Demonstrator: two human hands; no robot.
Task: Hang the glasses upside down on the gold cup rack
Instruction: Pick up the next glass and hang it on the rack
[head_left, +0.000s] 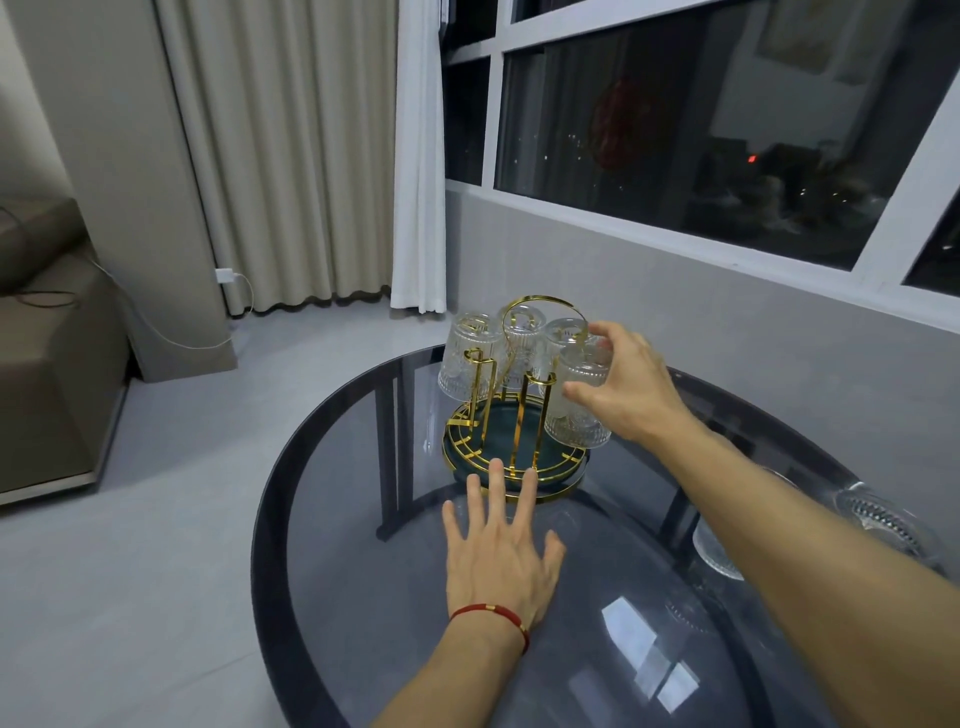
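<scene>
**Four Glasses Inverted on Gold Rack, Fourth Gripped by Right Hand**

Four ribbed clear glasses hung mouth-down on the gold cup rack (514, 415), near the far side of a round smoked-glass table (363, 571). Stood on a dark green circular base ringed in gold wire, with a looped gold handle on top. Counted from the left: a left glass (467, 358), a rear middle glass (521, 343), a rear right glass (565, 332), and a front right glass (581, 410) sitting lower and nearer the camera.

Right hand (623, 389) wrapped around the front right glass, thumb near its upturned base, fingers curled against its side; glass upside down over a gold prong, though impossible to tell whether fully seated. Two empty gold prongs left facing the camera.

Left hand (501, 551) spread flat, fingers extended and holding nothing, fingertips touching or just at the near rim of the rack's base. Red cord bracelet (491, 616) worn on that wrist.

Spotted at the table's right edge, partly behind the right forearm: further clear glassware (883, 525), shape unclear.
</scene>
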